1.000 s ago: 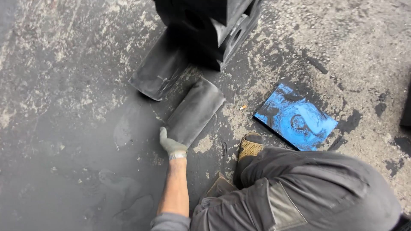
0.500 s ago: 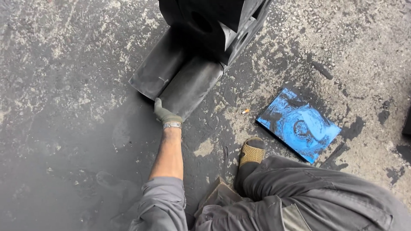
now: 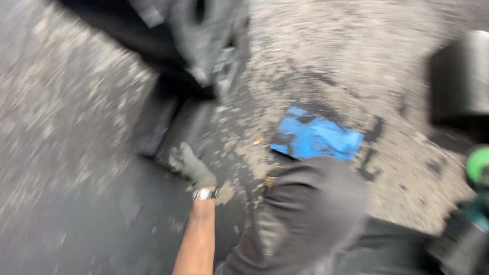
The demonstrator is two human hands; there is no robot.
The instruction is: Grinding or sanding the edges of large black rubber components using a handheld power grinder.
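The view is heavily blurred. My left hand (image 3: 191,166), in a grey-green glove with a metal wristband, reaches forward to the near end of a long black curved piece (image 3: 179,126) lying on the dark floor. A second, similar black piece (image 3: 153,122) lies right beside it on the left. The blur hides whether the fingers grip the piece or only touch it. Just beyond both pieces stands a stack of black moulded parts (image 3: 196,40). My right hand is out of view.
A blue, stained flat sheet (image 3: 316,137) lies on the gritty floor to the right of the hand. My bent knee in dark trousers (image 3: 310,203) fills the lower middle. At the right edge are a black bulky object (image 3: 458,76) and something green (image 3: 479,165).
The black piece has been slid forward and left until it lies against the other one under the stack. The camera has swung, so the scene now appears blurred and shifted.
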